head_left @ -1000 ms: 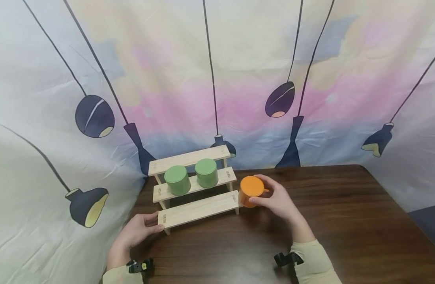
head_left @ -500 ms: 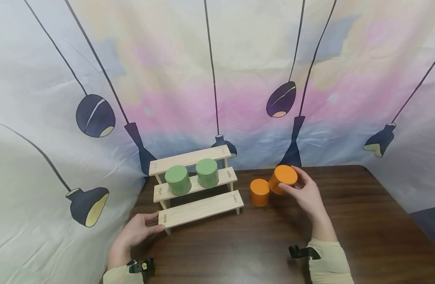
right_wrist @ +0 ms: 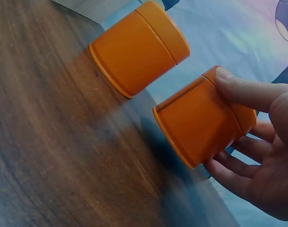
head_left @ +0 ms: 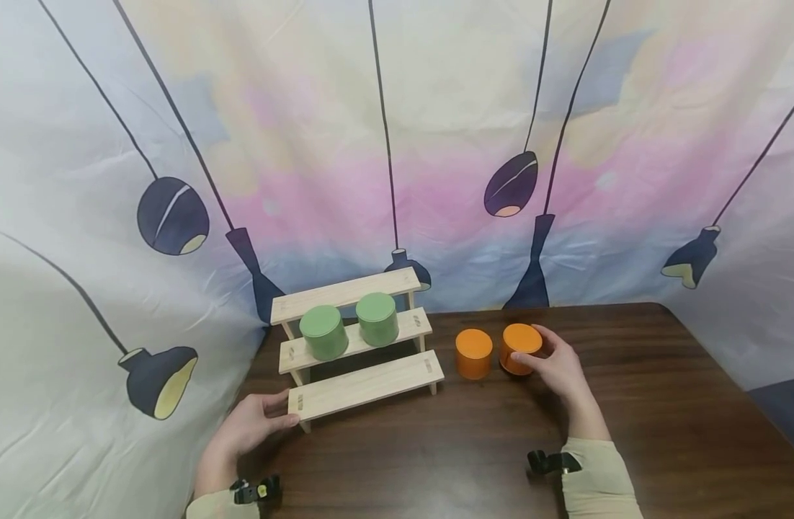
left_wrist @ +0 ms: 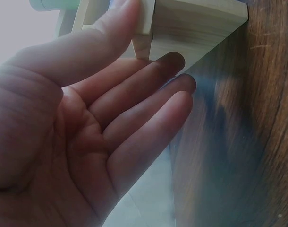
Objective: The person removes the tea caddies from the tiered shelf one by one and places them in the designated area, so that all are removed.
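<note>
We see L hand point(head_left: 251, 424) pinching wooden rack point(head_left: 364, 383) at L end, lowest step; R hand point(head_left: 555, 366) grips orange tin point(head_left: 517, 349) R of rack, thumb + fingers round it; 2nd tin point(head_left: 473, 357) nearer rack; green tins point(head_left: 323, 335) on rack's mid step.

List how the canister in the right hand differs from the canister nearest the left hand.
The held canister is orange; the shelved canister is green. The right hand grips the held canister, beside the wooden rack; the shelved canister stands untouched on the middle tier. Both are round and flat-topped.
</note>
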A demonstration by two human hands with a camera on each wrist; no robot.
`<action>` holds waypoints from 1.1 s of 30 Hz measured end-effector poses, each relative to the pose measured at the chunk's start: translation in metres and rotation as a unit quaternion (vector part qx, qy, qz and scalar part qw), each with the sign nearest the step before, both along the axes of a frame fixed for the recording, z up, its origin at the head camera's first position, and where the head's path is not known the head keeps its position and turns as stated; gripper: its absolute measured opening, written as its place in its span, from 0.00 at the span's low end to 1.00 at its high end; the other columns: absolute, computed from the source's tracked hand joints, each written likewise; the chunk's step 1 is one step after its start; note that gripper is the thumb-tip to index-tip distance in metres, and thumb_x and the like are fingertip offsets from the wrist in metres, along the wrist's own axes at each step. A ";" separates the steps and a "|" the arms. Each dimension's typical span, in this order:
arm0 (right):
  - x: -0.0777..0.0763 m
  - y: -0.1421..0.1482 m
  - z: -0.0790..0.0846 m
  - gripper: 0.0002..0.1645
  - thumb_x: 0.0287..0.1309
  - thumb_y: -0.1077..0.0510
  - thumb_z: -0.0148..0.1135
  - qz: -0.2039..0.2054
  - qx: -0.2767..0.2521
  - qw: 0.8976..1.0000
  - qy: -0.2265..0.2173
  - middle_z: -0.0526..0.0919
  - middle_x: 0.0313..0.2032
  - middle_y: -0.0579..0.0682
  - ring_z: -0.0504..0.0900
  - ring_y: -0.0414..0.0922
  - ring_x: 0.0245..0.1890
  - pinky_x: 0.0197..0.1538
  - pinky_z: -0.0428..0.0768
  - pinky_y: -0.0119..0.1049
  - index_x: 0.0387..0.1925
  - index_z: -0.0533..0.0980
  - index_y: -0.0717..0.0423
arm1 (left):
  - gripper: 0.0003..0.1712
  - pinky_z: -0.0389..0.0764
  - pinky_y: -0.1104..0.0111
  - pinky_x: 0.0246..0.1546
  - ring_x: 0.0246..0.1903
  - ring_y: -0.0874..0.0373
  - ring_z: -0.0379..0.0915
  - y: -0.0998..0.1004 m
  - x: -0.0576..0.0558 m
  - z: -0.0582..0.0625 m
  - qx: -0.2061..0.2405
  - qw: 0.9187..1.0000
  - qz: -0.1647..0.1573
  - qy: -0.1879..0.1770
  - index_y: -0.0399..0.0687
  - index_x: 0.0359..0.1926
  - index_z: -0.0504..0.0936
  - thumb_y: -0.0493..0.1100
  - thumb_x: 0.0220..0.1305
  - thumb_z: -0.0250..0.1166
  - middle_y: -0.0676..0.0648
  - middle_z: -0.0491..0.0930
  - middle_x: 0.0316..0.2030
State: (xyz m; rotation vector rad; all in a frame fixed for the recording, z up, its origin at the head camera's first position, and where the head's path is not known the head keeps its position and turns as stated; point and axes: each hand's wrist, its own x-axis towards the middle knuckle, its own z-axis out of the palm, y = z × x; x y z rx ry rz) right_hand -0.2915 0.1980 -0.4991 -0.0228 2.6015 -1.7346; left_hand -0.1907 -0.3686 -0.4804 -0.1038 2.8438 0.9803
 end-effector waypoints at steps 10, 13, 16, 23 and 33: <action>-0.002 -0.005 -0.004 0.56 0.65 0.49 0.78 0.022 0.020 1.000 0.002 0.67 0.76 0.70 0.69 0.66 0.72 0.74 0.67 0.64 0.82 0.57 0.65 | 0.44 0.76 0.40 0.64 0.66 0.34 0.75 0.000 0.002 0.002 -0.002 1.000 -0.008 0.015 0.30 0.68 0.79 0.55 0.61 0.81 0.31 0.81 0.63; -0.001 -0.006 -0.005 0.57 0.63 0.51 0.79 0.022 0.023 0.999 -0.006 0.67 0.75 0.71 0.69 0.67 0.72 0.75 0.66 0.66 0.81 0.58 0.65 | 0.44 0.75 0.40 0.64 0.67 0.34 0.74 0.000 0.003 0.002 0.001 1.000 -0.008 0.015 0.29 0.68 0.79 0.55 0.61 0.81 0.31 0.81 0.63; 0.000 -0.007 -0.005 0.56 0.62 0.52 0.80 0.020 0.019 1.000 -0.008 0.67 0.75 0.71 0.69 0.67 0.72 0.75 0.65 0.66 0.81 0.58 0.65 | 0.44 0.75 0.40 0.65 0.67 0.34 0.74 -0.001 0.004 0.001 0.003 1.000 -0.007 0.015 0.30 0.67 0.80 0.55 0.61 0.81 0.31 0.81 0.63; -0.003 -0.010 -0.009 0.58 0.63 0.52 0.80 0.032 0.010 0.999 -0.018 0.64 0.77 0.70 0.66 0.66 0.75 0.76 0.63 0.66 0.83 0.57 0.63 | 0.44 0.77 0.40 0.63 0.66 0.34 0.76 -0.003 0.004 0.000 -0.005 1.000 -0.006 0.012 0.30 0.67 0.80 0.55 0.61 0.81 0.32 0.82 0.62; -0.002 -0.007 -0.005 0.57 0.63 0.51 0.80 0.036 0.022 0.999 -0.011 0.67 0.75 0.70 0.69 0.66 0.71 0.74 0.67 0.66 0.82 0.58 0.64 | 0.43 0.76 0.40 0.63 0.65 0.34 0.76 -0.001 0.002 0.001 -0.008 1.000 -0.007 0.015 0.30 0.67 0.80 0.56 0.61 0.81 0.31 0.83 0.61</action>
